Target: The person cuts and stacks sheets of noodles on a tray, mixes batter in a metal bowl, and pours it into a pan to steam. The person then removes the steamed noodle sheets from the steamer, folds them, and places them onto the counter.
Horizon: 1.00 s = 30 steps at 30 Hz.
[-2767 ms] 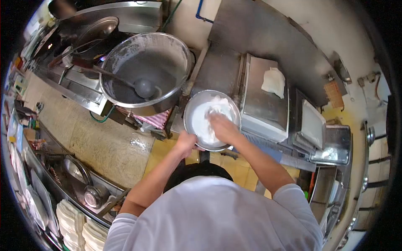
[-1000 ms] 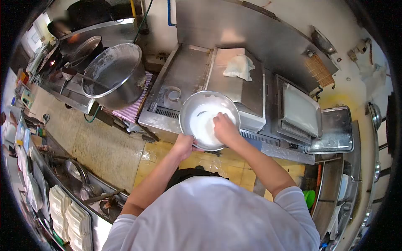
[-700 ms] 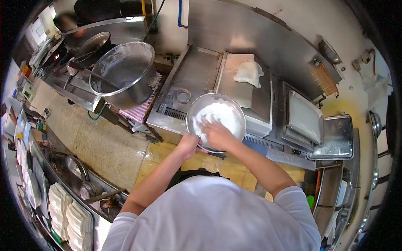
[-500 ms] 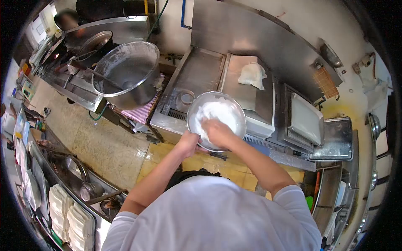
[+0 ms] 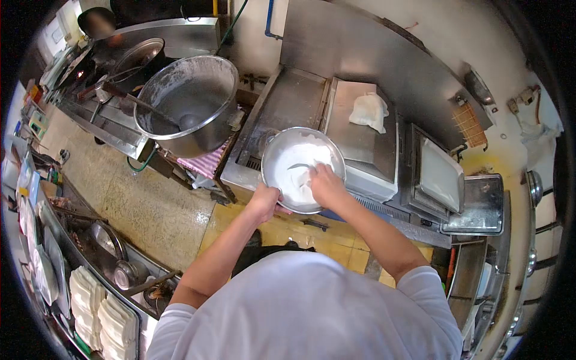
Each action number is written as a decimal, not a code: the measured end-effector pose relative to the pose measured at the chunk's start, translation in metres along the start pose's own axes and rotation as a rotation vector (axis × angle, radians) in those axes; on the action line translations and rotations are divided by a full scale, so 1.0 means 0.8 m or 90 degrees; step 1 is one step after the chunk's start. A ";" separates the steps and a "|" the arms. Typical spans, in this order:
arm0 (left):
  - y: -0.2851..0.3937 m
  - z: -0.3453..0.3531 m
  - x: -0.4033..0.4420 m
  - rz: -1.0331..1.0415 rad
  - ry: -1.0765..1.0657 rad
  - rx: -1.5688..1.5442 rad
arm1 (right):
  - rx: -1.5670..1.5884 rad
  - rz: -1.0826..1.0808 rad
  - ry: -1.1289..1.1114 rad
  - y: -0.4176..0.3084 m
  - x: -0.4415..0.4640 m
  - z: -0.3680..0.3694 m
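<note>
Steel bowl (image 5: 271, 157) at my twelve o'clock, both hands at it.
My left hand (image 5: 263, 203) has its grip clamped on the rim at the bowl's eight o'clock; my right hand (image 5: 326, 187) dips in at four, fingers in the white mixture (image 5: 289, 181), though I can't tell whether that grip closes on anything. From the bowl, the big pot (image 5: 207, 129) sits at ten, the white cloth (image 5: 368, 112) between one and two.

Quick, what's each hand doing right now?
Left hand: closed on the rim of the bowl.
Right hand: inside the bowl, fingertips hidden; whether it's holding anything can't be told.
</note>
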<state>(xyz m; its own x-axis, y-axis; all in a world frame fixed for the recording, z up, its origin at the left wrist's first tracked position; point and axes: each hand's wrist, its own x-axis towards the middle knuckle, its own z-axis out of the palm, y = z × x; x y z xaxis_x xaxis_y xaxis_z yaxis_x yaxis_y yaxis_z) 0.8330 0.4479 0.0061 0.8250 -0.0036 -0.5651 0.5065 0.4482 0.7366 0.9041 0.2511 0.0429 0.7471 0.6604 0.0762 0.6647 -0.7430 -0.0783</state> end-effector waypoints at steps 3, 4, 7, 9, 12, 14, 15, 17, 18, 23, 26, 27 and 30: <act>0.003 0.001 0.007 0.000 0.018 0.021 | 0.063 0.133 -0.188 -0.027 0.002 -0.017; 0.002 0.001 0.008 -0.002 0.018 0.028 | 0.132 0.144 -0.125 -0.029 0.005 0.001; -0.001 0.003 0.010 0.008 -0.006 0.018 | 0.184 0.125 -0.143 -0.056 0.023 0.000; 0.001 0.004 0.007 0.017 -0.023 -0.009 | 0.198 0.124 -0.167 -0.055 0.024 -0.006; 0.003 0.009 -0.004 0.046 -0.020 -0.027 | 0.163 0.120 -0.171 -0.039 0.016 -0.005; 0.004 0.011 -0.001 0.043 -0.025 -0.030 | 0.102 0.095 -0.103 -0.030 0.012 0.011; 0.004 0.007 0.002 0.025 -0.031 -0.031 | 0.111 0.073 -0.120 -0.034 0.010 0.004; 0.000 0.001 0.006 0.002 -0.030 -0.032 | 0.133 0.028 -0.156 -0.044 0.005 -0.010; 0.001 0.000 0.005 -0.001 -0.025 -0.030 | 0.111 0.068 -0.221 -0.034 0.007 -0.012; -0.005 -0.005 0.013 0.002 -0.024 -0.036 | 0.006 0.040 -0.166 -0.005 0.005 -0.005; -0.004 -0.006 0.011 -0.005 -0.034 -0.038 | 0.056 -0.002 -0.189 -0.009 0.005 0.002; -0.001 -0.005 0.008 -0.005 -0.036 -0.042 | 0.038 0.006 -0.132 0.003 0.010 0.007; -0.002 -0.004 0.006 -0.024 -0.029 -0.048 | 0.016 0.046 -0.026 0.019 0.025 0.008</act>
<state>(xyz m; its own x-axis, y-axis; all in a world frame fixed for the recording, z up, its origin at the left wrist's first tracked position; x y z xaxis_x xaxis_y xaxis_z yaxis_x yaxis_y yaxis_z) 0.8354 0.4497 0.0009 0.8172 -0.0607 -0.5731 0.5181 0.5128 0.6845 0.9292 0.2540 0.0367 0.7923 0.6095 0.0282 0.6087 -0.7862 -0.1064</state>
